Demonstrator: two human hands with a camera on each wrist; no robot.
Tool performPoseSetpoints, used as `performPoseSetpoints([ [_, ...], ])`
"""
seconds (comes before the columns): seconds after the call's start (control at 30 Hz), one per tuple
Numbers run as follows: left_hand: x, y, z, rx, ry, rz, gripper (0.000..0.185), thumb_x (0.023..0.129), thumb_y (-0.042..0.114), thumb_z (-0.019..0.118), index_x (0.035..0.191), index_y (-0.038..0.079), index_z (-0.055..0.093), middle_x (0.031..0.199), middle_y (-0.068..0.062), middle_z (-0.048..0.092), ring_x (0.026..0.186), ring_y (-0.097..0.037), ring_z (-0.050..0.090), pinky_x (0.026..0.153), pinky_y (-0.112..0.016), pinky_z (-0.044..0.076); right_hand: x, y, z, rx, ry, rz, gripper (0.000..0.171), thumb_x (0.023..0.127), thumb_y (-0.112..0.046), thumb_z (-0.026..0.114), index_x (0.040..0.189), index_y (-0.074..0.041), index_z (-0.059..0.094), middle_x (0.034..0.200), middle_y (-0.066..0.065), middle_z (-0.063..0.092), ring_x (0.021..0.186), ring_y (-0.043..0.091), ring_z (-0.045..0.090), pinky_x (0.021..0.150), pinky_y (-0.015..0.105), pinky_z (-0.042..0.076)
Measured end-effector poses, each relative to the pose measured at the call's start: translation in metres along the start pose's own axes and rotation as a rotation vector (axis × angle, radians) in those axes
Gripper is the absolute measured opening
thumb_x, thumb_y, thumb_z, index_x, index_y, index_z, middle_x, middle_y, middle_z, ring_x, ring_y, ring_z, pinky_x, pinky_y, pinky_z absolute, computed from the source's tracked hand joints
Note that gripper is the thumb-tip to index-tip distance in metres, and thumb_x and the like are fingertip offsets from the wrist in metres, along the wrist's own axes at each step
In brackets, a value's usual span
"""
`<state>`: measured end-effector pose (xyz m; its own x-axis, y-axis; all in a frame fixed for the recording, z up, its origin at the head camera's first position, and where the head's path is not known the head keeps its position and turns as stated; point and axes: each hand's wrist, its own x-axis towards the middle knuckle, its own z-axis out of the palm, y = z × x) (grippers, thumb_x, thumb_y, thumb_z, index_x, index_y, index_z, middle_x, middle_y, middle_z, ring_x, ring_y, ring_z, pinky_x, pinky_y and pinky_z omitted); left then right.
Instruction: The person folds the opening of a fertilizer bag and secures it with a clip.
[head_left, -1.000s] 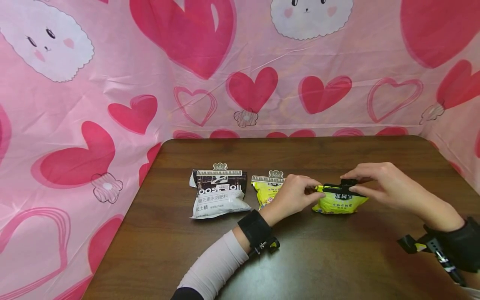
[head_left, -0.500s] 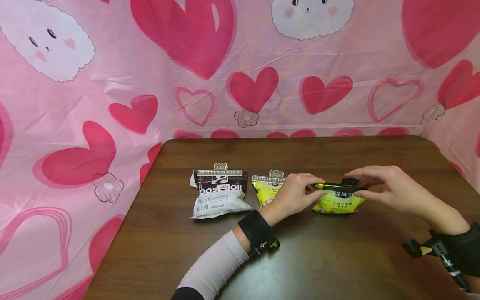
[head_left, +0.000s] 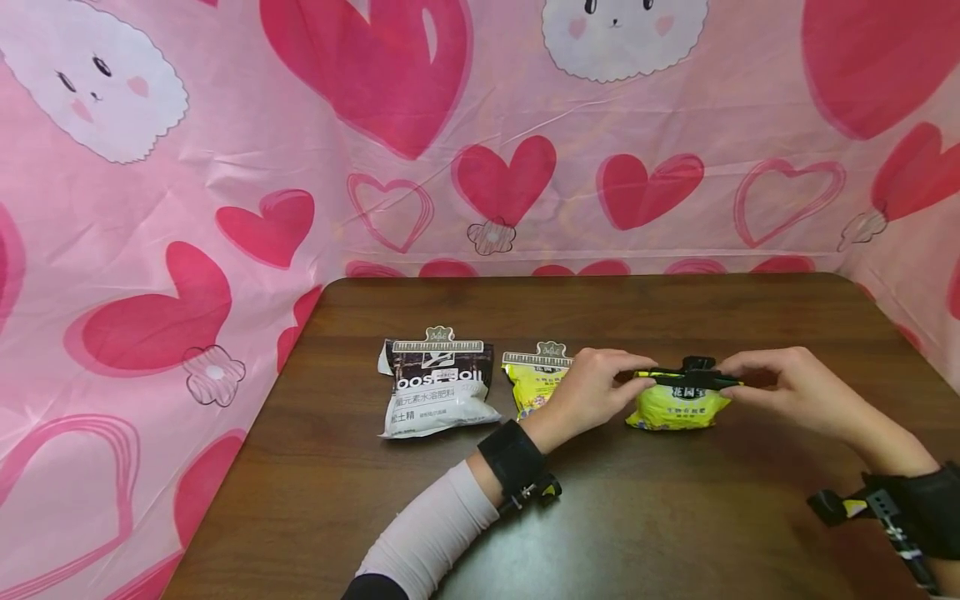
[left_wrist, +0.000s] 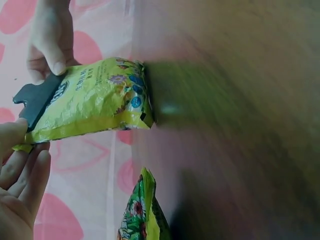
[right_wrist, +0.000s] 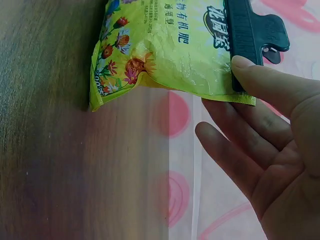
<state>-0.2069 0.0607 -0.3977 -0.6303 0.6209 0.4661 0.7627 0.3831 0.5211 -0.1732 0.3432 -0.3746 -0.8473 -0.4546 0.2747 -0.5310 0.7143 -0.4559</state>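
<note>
A yellow-green fertilizer bag point(head_left: 678, 408) stands upright on the table, with a black bag clip point(head_left: 697, 372) across its top edge. My left hand point(head_left: 588, 387) pinches the bag's upper left corner beside the clip's end. At the opposite top corner, my right hand point(head_left: 798, 387) pinches the bag's edge; in the right wrist view its thumb lies on the end of the black clip point(right_wrist: 245, 45) and its other fingers are behind the yellow-green bag point(right_wrist: 170, 50). The left wrist view shows both hands at the clipped end of the yellow-green bag point(left_wrist: 95, 95).
A second yellow bag point(head_left: 531, 387) with a pale clip point(head_left: 538, 358) is partly hidden behind my left hand. Farther left lies a black-and-white bag point(head_left: 438, 400) with a similar pale clip point(head_left: 438, 344). A pink heart-patterned cloth point(head_left: 652, 108) hangs behind the brown table point(head_left: 585, 525).
My right hand has moved from the black clip's handle to the right end of the bag's top edge. The clip's handle now stands uncovered. My left hand has stayed at its corner.
</note>
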Motion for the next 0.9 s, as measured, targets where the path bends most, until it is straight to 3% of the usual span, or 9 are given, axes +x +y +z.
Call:
performPoseSetpoints([
  [0.13, 0.003, 0.004, 0.000, 0.028, -0.030, 0.000, 0.027, 0.094, 0.023, 0.068, 0.118, 0.013, 0.073, 0.108, 0.002, 0.076, 0.079, 0.002, 0.061, 0.071, -0.004, 0.040, -0.002, 0.004, -0.002, 0.023, -0.001, 0.054, 0.023, 0.082, -0.010, 0.079, 0.098, -0.026, 0.074, 0.091, -0.014, 0.072, 0.079, -0.005, 0.061, 0.065, 0.010, 0.048],
  [0.23, 0.007, 0.007, 0.001, 0.066, -0.060, -0.017, 0.026, 0.097, 0.023, 0.065, 0.120, 0.014, 0.072, 0.108, 0.003, 0.076, 0.066, 0.003, 0.053, 0.065, -0.006, 0.036, -0.003, 0.010, -0.002, 0.047, 0.008, 0.096, 0.021, 0.083, -0.008, 0.078, 0.100, -0.020, 0.074, 0.089, -0.015, 0.071, 0.076, -0.005, 0.061, 0.063, 0.012, 0.047],
  [0.47, 0.015, 0.007, 0.006, 0.064, -0.091, -0.161, 0.026, 0.099, 0.022, 0.061, 0.123, 0.016, 0.071, 0.083, 0.006, 0.071, 0.045, -0.002, 0.034, 0.053, -0.011, 0.027, -0.002, 0.024, 0.001, 0.079, 0.012, 0.162, 0.023, 0.087, -0.009, 0.074, 0.110, -0.013, 0.071, 0.093, -0.014, 0.068, 0.078, -0.003, 0.057, 0.064, 0.015, 0.047],
  [0.6, 0.022, 0.006, 0.009, 0.048, -0.085, -0.252, 0.026, 0.099, 0.021, 0.061, 0.122, 0.016, 0.071, 0.099, 0.004, 0.076, 0.047, -0.003, 0.038, 0.052, -0.012, 0.029, 0.001, 0.031, 0.004, 0.116, -0.007, 0.208, 0.024, 0.092, -0.015, 0.070, 0.115, -0.015, 0.069, 0.098, -0.010, 0.067, 0.080, 0.002, 0.056, 0.065, 0.018, 0.049],
  [0.7, 0.028, 0.005, 0.011, 0.032, -0.091, -0.330, 0.027, 0.097, 0.021, 0.063, 0.122, 0.016, 0.071, 0.110, 0.005, 0.075, 0.059, -0.001, 0.048, 0.056, -0.011, 0.035, 0.005, 0.035, 0.008, 0.148, -0.004, 0.234, 0.024, 0.093, -0.017, 0.069, 0.117, -0.014, 0.068, 0.100, -0.012, 0.065, 0.081, 0.002, 0.057, 0.064, 0.020, 0.050],
  [0.9, 0.034, 0.001, 0.015, 0.007, -0.117, -0.458, 0.035, 0.093, 0.021, 0.069, 0.127, 0.013, 0.068, 0.115, 0.002, 0.073, 0.078, -0.001, 0.061, 0.063, -0.010, 0.042, 0.012, 0.041, 0.017, 0.163, 0.018, 0.298, 0.026, 0.094, -0.024, 0.068, 0.118, -0.012, 0.067, 0.102, -0.009, 0.064, 0.080, 0.004, 0.055, 0.064, 0.021, 0.050],
])
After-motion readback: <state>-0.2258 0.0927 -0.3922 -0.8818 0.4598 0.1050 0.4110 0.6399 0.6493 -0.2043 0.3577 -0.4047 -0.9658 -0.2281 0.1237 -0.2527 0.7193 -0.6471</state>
